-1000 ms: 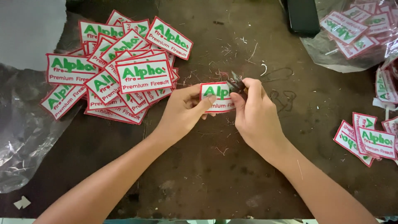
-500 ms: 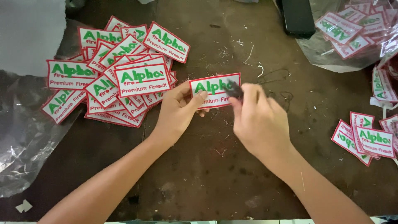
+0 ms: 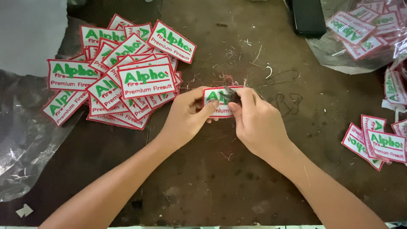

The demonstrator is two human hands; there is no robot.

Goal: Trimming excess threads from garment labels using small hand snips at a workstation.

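One cam only, worn on the person's head. It looks almost straight down at a dark table [image 3: 237, 186], pretty close up. Arms come in from the near edge. Far edge is at the top. No 2nd view, so nothing is shared.

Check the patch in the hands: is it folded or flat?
Flat. The patch is spread between the left hand and right hand, its red border unbent; the right part is covered.
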